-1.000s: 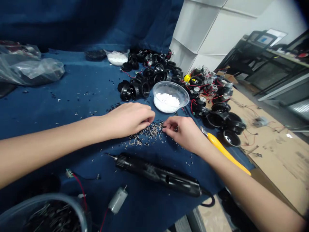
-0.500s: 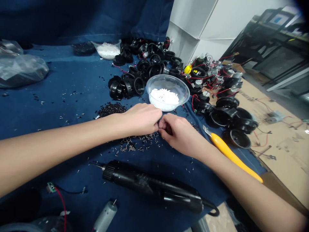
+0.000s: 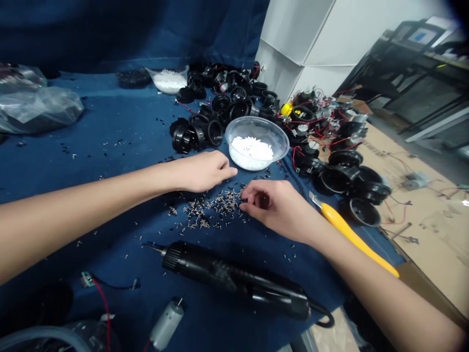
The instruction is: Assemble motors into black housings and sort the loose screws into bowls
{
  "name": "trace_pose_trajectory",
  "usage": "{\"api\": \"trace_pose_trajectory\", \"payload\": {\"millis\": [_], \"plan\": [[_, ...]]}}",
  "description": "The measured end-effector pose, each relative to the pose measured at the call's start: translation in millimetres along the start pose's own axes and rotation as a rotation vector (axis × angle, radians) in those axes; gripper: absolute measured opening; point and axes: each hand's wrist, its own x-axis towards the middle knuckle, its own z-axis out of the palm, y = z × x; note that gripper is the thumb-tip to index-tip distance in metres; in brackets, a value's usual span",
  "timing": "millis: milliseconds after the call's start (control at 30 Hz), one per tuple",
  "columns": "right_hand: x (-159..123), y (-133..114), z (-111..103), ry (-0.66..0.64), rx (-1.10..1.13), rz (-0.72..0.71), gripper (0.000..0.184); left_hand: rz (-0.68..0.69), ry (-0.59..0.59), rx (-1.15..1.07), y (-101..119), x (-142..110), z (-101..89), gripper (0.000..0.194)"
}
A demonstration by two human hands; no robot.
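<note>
A scatter of small metal screws (image 3: 210, 209) lies on the blue cloth (image 3: 110, 161) between my two hands. My left hand (image 3: 201, 171) hovers just behind the screws, palm down, fingers curled together and pointing toward a clear bowl of white pellets (image 3: 256, 144). My right hand (image 3: 276, 208) rests at the right edge of the screws, its thumb and fingertips pinched together; what they hold is too small to make out. A black electric screwdriver (image 3: 234, 277) lies on the cloth in front of both hands.
Black plastic rings and housings (image 3: 216, 117) with red-wired motors (image 3: 322, 127) are heaped behind and to the right. A yellow-handled tool (image 3: 348, 234) lies right of my right hand. A small grey motor (image 3: 166, 318), a clear bag (image 3: 36, 110) and a second pellet bag (image 3: 169, 80) are around.
My hands, touching half a second ago, have parted: the left drew back toward the bowl, the right moved down to the screws' edge. More of the screws now show.
</note>
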Motion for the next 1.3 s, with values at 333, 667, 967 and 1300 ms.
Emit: {"api": "trace_pose_trajectory", "payload": {"millis": [333,667,967,1300], "plan": [[0,-1,2,-0.061,-0.096,-0.019,0.009,0.240,0.103,-0.001,0,14,15.3,0.010],[-13,0,1,0.007,-0.151,0.005,0.009,0.295,0.102,0.190,5,14,21.8,0.011],[-9,-5,4,-0.103,-0.226,0.044,0.008,0.210,0.058,0.326,9,18,22.3,0.019],[-20,-6,-23,0.037,0.071,0.018,0.011,0.055,-0.047,-0.369,16,-4,4.2,0.009]]}}
